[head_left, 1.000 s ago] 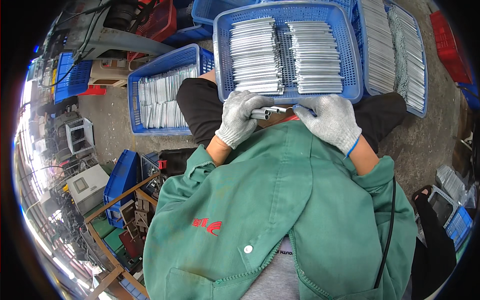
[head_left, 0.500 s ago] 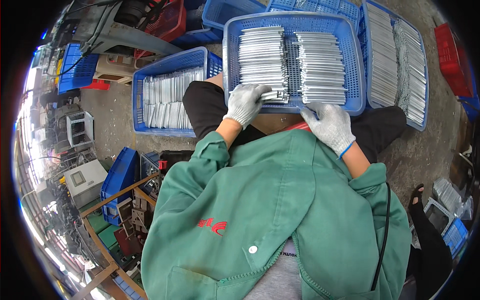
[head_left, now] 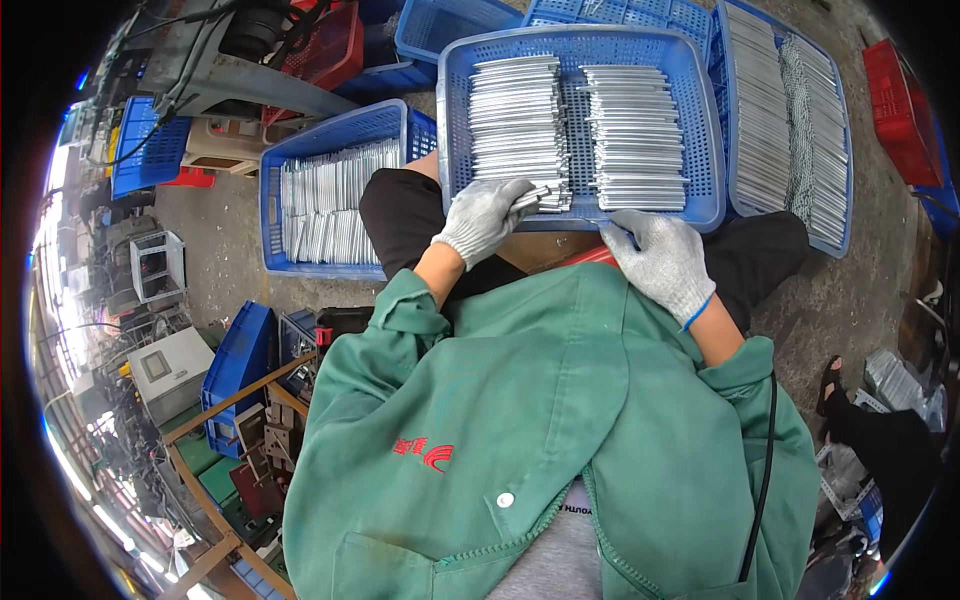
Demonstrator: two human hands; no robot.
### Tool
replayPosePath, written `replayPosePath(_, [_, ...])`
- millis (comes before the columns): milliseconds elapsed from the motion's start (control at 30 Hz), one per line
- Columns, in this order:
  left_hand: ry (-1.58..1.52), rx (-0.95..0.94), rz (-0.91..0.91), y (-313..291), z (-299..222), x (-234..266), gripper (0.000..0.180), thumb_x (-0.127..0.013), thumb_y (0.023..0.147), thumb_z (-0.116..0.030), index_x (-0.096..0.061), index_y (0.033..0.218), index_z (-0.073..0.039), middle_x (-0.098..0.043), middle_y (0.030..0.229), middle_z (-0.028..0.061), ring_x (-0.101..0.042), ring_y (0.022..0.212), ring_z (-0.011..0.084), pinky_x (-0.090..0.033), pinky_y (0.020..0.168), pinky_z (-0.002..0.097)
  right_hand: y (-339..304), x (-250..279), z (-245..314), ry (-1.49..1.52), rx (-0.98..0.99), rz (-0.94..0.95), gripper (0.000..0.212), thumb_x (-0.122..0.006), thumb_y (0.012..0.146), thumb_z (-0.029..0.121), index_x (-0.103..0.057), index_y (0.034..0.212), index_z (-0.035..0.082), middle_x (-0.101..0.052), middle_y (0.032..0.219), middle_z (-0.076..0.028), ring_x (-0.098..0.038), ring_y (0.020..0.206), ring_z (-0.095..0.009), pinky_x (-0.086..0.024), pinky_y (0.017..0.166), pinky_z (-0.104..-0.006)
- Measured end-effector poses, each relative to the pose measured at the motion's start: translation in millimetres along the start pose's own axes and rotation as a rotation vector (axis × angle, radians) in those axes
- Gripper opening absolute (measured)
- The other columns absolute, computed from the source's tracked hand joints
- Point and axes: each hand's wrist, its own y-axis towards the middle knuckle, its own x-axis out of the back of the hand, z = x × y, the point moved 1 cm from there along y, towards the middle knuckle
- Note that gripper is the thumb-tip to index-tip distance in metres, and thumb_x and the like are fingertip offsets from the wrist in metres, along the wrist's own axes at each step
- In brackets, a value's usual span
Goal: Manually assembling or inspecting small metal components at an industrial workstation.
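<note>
Before me a blue perforated basket [head_left: 580,42] holds two stacks of silvery metal rods, a left stack [head_left: 515,115] and a right stack [head_left: 637,135]. My left hand [head_left: 480,218], in a pale knit glove, is closed around a few short metal rods [head_left: 533,198] at the near end of the left stack. My right hand [head_left: 660,258], gloved too, is by the near rim below the right stack. Its thumb and fingers are bent toward each other near a thin sliver at the rim; what they hold, if anything, I cannot make out.
A blue basket [head_left: 325,268] of rods stands at the left, and another [head_left: 845,200] of longer rods at the right. Red crates [head_left: 895,120] and blue bins [head_left: 240,360] surround me. A metal machine frame [head_left: 250,85] rises at upper left. Another person's dark-clad leg [head_left: 880,440] shows at lower right.
My left hand has moved slightly left and nearer to me with the rods, whose ends now tilt upward. My right hand has barely moved. The other person's leg at lower right has shifted.
</note>
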Motion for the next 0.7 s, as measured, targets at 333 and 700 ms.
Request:
replayPosePath(333, [-0.288, -0.154, -0.078, -12, -23, 17, 0.023, -0.074, 0.089, -0.018, -0.071, 0.108, -0.006, -0.073, 0.089, 0.0087, -0.065, 0.075, 0.0318, -0.05, 0.072, 0.0404, -5, 7, 10, -0.086, 0.202, -0.032, 0.022, -0.07, 0.089, 0.027, -0.082, 0.094, 0.009, -0.072, 0.066, -0.008, -0.064, 0.053, -0.028, -0.05, 0.052, -0.0381])
replayPosePath(700, [-0.336, -0.131, -0.058, -17, -35, 19, 0.026, -0.064, 0.083, 0.0, -0.071, 0.107, -0.003, -0.071, 0.083, 0.0052, -0.061, 0.069, 0.0257, -0.049, 0.071, 0.0361, -4, 11, 11, -0.168, 0.177, -0.034, 0.02, -0.072, 0.087, 0.025, -0.084, 0.094, 0.011, -0.071, 0.064, -0.006, -0.062, 0.052, -0.024, -0.048, 0.052, -0.0349])
